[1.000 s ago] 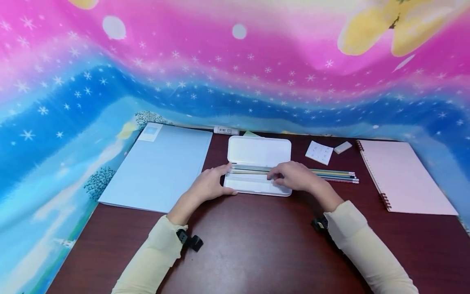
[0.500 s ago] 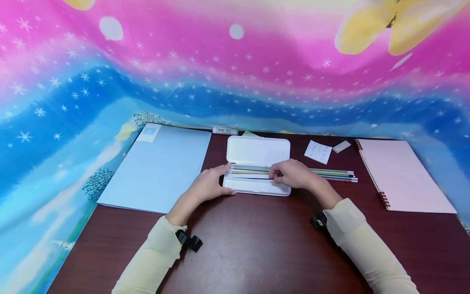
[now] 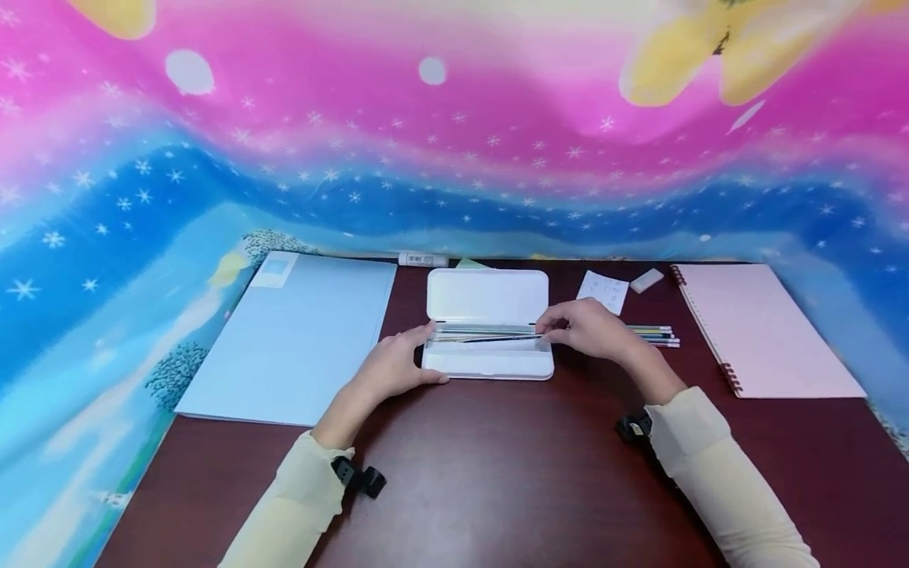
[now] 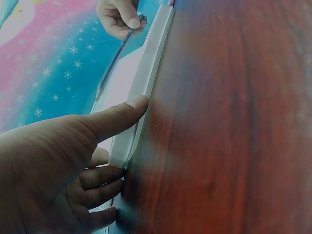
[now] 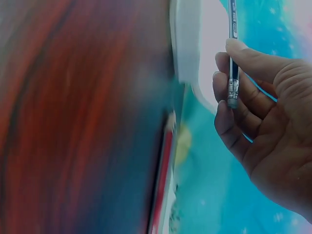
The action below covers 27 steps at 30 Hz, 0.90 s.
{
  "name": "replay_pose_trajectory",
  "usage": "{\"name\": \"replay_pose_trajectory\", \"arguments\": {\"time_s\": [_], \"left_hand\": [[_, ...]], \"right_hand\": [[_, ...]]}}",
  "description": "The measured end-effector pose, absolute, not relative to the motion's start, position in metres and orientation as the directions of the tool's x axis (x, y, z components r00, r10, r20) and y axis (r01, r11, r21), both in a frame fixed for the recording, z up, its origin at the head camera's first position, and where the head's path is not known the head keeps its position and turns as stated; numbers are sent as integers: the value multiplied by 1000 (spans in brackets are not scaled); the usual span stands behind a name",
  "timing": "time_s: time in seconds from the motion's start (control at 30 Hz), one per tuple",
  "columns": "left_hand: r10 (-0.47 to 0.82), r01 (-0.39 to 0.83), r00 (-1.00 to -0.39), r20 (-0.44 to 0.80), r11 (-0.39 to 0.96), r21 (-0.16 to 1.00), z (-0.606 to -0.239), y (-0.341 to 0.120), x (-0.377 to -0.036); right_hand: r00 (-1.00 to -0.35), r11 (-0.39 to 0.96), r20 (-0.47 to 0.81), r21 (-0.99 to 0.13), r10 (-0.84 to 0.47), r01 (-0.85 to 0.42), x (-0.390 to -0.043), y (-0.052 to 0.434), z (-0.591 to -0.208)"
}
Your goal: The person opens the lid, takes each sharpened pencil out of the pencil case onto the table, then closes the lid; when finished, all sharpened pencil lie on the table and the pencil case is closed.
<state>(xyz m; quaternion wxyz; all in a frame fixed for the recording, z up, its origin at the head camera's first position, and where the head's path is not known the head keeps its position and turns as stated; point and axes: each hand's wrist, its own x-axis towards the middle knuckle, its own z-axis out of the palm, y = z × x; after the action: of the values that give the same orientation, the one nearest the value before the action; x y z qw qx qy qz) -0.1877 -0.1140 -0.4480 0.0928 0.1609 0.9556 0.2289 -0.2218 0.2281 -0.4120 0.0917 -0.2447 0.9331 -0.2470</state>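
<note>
1. Over the right end of the white pencil case [image 3: 488,368], the right hand [image 3: 585,327] pinched a dark pencil [image 5: 233,73] near its eraser end, thumb against fingers; the shaft reached leftward across the tray at a slight slant
2. At the opposite end, the left hand [image 3: 383,367] gripped the case, thumb against the front wall and fingers around the end
3. That grip probably kept the case from sliding, while the pinch so near one end left most of the shaft clear of the fingers, which should make it easier to steer between narrow walls
4. Behind the tray, the lid [image 3: 488,296] stood folded back, presumably to leave access to the other pencils [image 3: 483,331] lying lengthwise inside
5. Past the right hand, loose pencils [image 3: 660,341] lay on the surface [image 3: 454,473], eraser ends rightward, partly hidden; their number could not be told
6. Farther out were a blue folder [image 3: 291,339] on the left, a pink notebook [image 3: 767,331] on the right, and a small white paper [image 3: 604,290] beside an eraser [image 3: 647,281] toward the back
7. Compared with half a second earlier, the right hand had shifted toward the case's right end, and the dark pencil showed more plainly and more slanted; the left hand kept its place
</note>
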Motion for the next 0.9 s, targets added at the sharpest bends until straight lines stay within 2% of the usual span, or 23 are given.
{"name": "replay_pose_trajectory", "arguments": {"time_s": [0.47, 0.9], "left_hand": [[331, 240, -937, -114, 844, 480, -450, -119, -183], [348, 261, -932, -100, 837, 481, -449, -112, -188]], "right_hand": [[-898, 790, 98, -443, -428, -425, -217, 290, -405], [-959, 840, 63, -468, -276, -273, -198, 349, -405]]}}
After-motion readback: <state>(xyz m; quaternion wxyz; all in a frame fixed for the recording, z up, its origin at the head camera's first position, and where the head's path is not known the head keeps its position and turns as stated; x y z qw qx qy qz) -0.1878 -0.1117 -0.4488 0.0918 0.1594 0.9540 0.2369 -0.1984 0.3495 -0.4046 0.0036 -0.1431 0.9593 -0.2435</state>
